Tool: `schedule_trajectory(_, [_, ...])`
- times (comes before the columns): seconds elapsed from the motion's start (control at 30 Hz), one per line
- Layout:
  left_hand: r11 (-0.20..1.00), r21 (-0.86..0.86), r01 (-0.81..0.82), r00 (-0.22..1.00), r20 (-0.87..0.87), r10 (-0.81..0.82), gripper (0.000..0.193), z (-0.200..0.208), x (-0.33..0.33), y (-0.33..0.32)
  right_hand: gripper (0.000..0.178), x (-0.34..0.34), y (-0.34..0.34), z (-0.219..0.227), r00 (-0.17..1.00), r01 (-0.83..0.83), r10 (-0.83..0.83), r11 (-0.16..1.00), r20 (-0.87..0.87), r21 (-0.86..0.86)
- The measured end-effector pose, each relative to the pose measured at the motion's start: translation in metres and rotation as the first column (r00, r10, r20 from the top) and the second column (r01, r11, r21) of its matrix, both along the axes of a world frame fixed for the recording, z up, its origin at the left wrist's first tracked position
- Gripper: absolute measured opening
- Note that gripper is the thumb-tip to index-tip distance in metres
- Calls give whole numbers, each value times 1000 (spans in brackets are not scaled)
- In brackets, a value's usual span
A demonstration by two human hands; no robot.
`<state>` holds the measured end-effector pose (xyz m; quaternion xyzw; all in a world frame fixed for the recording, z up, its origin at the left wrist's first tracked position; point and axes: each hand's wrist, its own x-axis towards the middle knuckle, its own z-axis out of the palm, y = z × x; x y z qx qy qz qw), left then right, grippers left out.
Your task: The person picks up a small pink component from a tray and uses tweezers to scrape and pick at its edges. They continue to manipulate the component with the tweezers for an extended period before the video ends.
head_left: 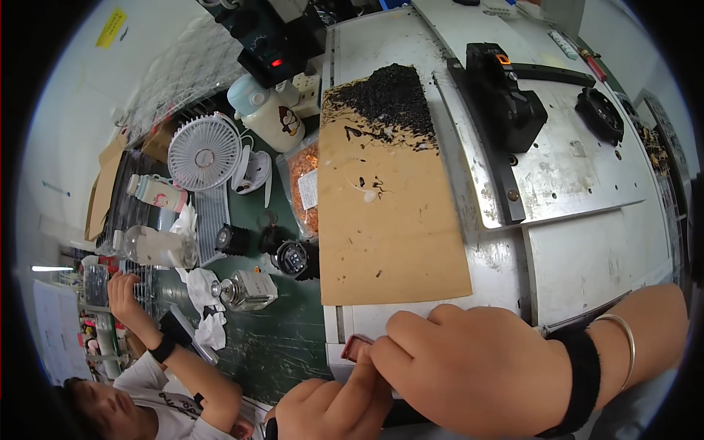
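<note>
Both hands meet at six o'clock on the bench (587, 257): the left hand (330, 411) and right hand (469, 367), fingers curled, pinch a small red part (354, 346). Judged a fitting step; next calls for a steady, fine grip.

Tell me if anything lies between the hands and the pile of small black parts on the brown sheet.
Nothing visible blocks it. Between the right hand, the left hand and the pile of small black parts lies only the bare brown sheet, with a few stray black bits.
</note>
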<state>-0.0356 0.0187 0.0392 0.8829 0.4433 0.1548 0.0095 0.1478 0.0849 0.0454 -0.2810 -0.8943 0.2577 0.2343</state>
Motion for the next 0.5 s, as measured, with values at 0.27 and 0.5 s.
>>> schedule_trajectory(0.27, [1000,-28,12,1000,-8,-13,19,0,-2,1,14,-5,1,-8,1000,-22,21,998,12,60])
schedule_trajectory(0.5, [997,61,-40,999,36,38,19,-3,0,7,22,-3,13,2,990,57,-54,998,129,-21])
